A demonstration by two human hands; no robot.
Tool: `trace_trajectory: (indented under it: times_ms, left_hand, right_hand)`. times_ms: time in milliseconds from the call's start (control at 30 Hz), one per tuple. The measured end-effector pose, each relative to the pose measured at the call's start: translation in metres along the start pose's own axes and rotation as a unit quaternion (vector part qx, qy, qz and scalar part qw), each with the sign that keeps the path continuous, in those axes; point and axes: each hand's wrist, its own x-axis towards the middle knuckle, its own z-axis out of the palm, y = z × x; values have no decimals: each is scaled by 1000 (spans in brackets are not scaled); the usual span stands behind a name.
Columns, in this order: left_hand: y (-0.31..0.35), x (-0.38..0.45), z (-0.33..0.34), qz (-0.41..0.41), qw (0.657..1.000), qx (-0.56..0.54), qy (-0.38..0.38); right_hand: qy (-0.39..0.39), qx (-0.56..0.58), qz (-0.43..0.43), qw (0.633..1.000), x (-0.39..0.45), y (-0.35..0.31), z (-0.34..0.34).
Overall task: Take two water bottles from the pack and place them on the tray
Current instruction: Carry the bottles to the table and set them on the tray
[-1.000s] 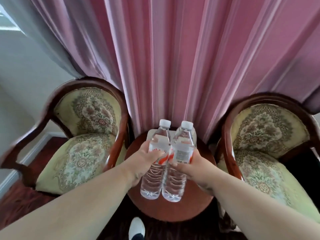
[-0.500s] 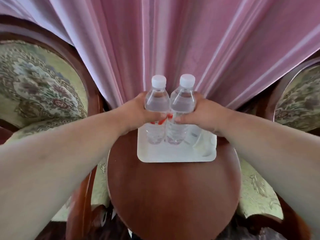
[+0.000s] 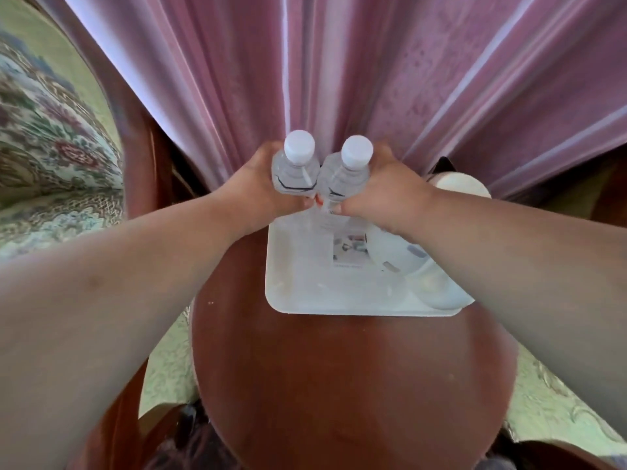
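Note:
Two clear water bottles with white caps stand side by side at the far end of a white tray [image 3: 305, 293]. My left hand [image 3: 258, 191] is wrapped around the left bottle [image 3: 294, 167]. The right bottle [image 3: 349, 174] is gripped by my right hand [image 3: 383, 195]. Both bottles are upright and touch each other; their lower halves show through on the tray, though I cannot tell whether their bases rest on it. The pack is out of view.
The tray lies on a round dark-red wooden table [image 3: 339, 385], with a white cup [image 3: 437, 283] and a white kettle-like item [image 3: 461, 188] at its right end. Pink curtains [image 3: 339, 62] hang behind. Floral upholstered chairs [image 3: 44, 147] flank the table.
The camera has come closer and over the table. Both hands have carried the bottles forward and down, from above the table's middle to the tray's far end.

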Motion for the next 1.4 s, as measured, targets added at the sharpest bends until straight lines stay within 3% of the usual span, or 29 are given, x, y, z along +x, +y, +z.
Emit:
trace_trajectory:
  times_ms: [200,300,433,600,733,800,933,1000,1067,1200,1400]
  left_hand:
    - [-9,5,-2,10,999,33,-1]
    - [-11,8,-5,23,997,79,-5]
    - [-16,5,-4,29,994,104,-2]
    - [-17,0,-5,58,994,84,22]
    - [-11,-3,-4,53,993,99,35]
    - [-10,-2,-3,44,993,101,39]
    - [-7,-3,-2,41,992,107,44]
    - [-6,-4,-2,41,993,105,42]
    - [-6,-3,0,41,992,111,43]
    - [-9,0,-1,41,992,104,54]
    - [-7,-2,2,51,993,93,45]
  right_hand:
    - [8,60,16,998,6,11,19]
    - [16,11,7,1000,9,14,20]
    - [-53,-111,-37,992,13,9,14]
    - [-46,-122,-89,987,2,-8,-21]
    - [-93,-336,-166,922,6,-22,-40]
    - [-102,-384,-190,898,14,-25,-39]
    - [-77,-318,-179,928,23,-17,-40]
    - [-112,-233,-139,956,23,-7,-40]
    - [-163,-237,-133,949,25,1,-35]
    - [-180,-274,-177,928,37,-2,-21]
    - [-119,-264,-152,945,33,4,-25]
